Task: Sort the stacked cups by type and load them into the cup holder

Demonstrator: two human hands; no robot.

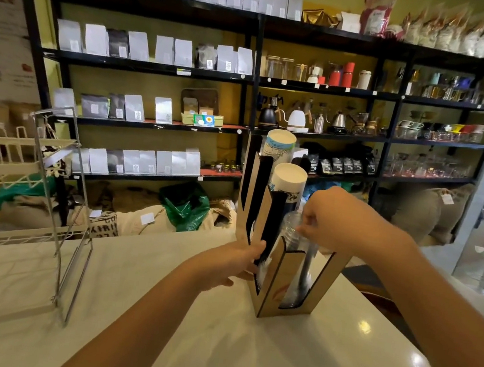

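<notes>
**Inspector:** What was the load status of the cup holder [270, 288] at this point?

**Technician:** The holder stood upright on the white counter [212, 349], stepped in three compartments. The rear compartment held a printed paper cup stack [279, 145]. The middle compartment held a second paper cup stack [288, 183], white inside at the rim. Both stacks rose above their slots. Judged from this, the paper types were already sorted and seated.

**Inspector:** And the front compartment?

**Technician:** The clear plastic cup stack [293, 230] was partly inside it, the upper end projecting above the slot. Seating appeared incomplete.

**Inspector:** Hand positions?

**Technician:** The right hand [334, 223] was at the top of the clear stack, fingers drawn together and pinched on its rim. The left hand [237, 259] braced the holder's left side, fingers curled against the black edge of the panel.

**Inspector:** Remaining work?

**Technician:** Probably only lowering the clear stack fully. No loose cups showed on the counter; the wire rack [58, 190] at left carried none that could be made out.
</notes>
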